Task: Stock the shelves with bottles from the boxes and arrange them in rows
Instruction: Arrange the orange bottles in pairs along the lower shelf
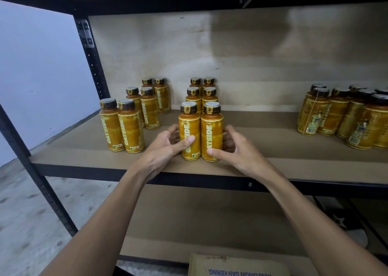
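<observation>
Head view, near to far. At 6 o'clock, the top of a box (237, 265) lies below the lower shelf (210, 212); its contents are hidden. Both forearms reach up to the centre of the shelf (262, 141). The left hand (165, 144) grips the left bottle (189, 126), thumb on the label and fingers curled round its side. The right hand (237, 149) grips the right bottle (212, 128) likewise. The two bottles stand upright, touching, near the front edge. Behind them, toward 12 o'clock, two more pairs (201, 95) complete a double row. At 10 o'clock stands a finished block (130, 120) of six. At 3 o'clock a cluster (344, 116) stands loosely, labels turned various ways. Judged progress: partway; bare board between centre and cluster awaits rows, and the cluster appears to need straightening.
</observation>
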